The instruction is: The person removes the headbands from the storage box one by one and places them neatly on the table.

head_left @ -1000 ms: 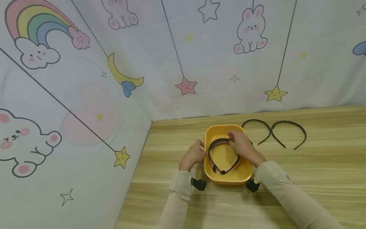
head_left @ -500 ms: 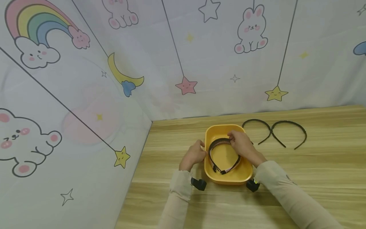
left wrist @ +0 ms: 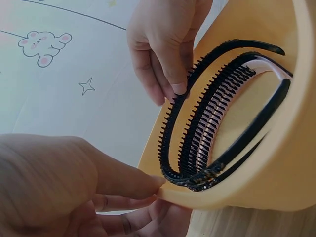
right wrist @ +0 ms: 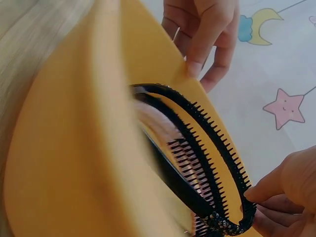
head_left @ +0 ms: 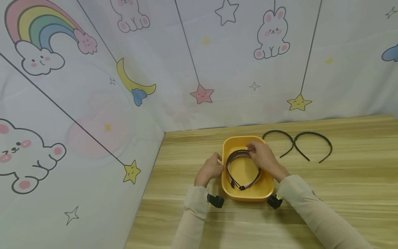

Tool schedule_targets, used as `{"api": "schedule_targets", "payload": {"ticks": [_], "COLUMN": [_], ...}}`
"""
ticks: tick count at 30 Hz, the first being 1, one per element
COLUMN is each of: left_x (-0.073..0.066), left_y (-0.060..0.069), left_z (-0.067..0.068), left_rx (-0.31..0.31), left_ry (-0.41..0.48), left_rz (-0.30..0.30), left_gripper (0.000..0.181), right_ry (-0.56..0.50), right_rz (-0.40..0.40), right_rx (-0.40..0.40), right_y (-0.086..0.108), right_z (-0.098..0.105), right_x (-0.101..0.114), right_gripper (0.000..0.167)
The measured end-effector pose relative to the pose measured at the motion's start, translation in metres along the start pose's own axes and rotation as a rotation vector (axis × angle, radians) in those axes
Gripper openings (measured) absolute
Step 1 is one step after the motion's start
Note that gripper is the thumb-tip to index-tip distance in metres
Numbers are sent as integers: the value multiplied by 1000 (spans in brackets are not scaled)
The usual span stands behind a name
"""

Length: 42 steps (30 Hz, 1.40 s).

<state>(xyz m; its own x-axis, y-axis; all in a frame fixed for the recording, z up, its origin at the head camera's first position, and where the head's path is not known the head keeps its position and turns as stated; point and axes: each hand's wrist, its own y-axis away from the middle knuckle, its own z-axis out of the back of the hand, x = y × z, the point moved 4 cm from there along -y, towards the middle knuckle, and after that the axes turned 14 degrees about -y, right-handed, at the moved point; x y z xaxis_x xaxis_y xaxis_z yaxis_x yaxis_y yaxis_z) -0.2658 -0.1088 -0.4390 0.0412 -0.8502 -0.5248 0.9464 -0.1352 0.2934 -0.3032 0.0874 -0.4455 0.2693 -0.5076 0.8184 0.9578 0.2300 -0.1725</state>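
The yellow tub [head_left: 248, 198] rests on the wooden-patterned surface [head_left: 357, 180]. At its left rim, the left hand [head_left: 212, 166] grips the wall, thumb on top of the edge and fingers outside. The right hand [head_left: 262, 157] reaches over the tub's right side, its grip a thumb-and-finger pinch on a black headband [left wrist: 171, 118] standing inside the tub against the far wall. The step in hand seems to be handling this one piece while the tub is steadied; whether it is being set down or picked up cannot be told. The next move probably calls for keeping its teeth clear of the neighbouring bands, then a clean release or lift.

The tub looks like smooth, semi-gloss plastic with rounded corners. The held band is a slim, likely springy arc with comb teeth and a glittery, beaded stretch. Closely nested with it in the tub are more toothed bands, including a pale pink headband [left wrist: 266, 64]. Just beyond the tub's right side lie two thin, dark headbands [head_left: 311, 132], curved like horseshoes.
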Motion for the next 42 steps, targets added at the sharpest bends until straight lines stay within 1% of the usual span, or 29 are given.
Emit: {"api": "schedule_targets", "payload": {"ticks": [6,11,14,20,24,27,35,42], "left_x": [1,2,2,3,2,2,1,0], "left_y": [-1,-2,-2,-2,-1,-1,0,0], "left_z": [-1,-1,-1,-1,-1,0,-1,0], "left_rx": [3,-8,-11,-5,-3,2,18,20], "left_ry": [-3,-13,-13,-4,-4,-2,9,6], "left_rz": [7,2,2,3,4,7,3,11], "left_gripper": [29,26,25,26,27,28,30,31], "right_ry": [8,-5,4,0,-11,-15,-17,12], "right_rz": [1,-1,-2,-47,-58,-46,-48,-5], "right_rx": [-15,-16,-20,-7,-7,-18,-37,-72], "right_y": [-2,-1,-1,2,4,6,11,16], "right_z": [6,12,15,22,29,35,51,65], "right_x": [8,13,14,17,16,15,11,13], "right_gripper": [27,28,28,30,31,32,32,28]}}
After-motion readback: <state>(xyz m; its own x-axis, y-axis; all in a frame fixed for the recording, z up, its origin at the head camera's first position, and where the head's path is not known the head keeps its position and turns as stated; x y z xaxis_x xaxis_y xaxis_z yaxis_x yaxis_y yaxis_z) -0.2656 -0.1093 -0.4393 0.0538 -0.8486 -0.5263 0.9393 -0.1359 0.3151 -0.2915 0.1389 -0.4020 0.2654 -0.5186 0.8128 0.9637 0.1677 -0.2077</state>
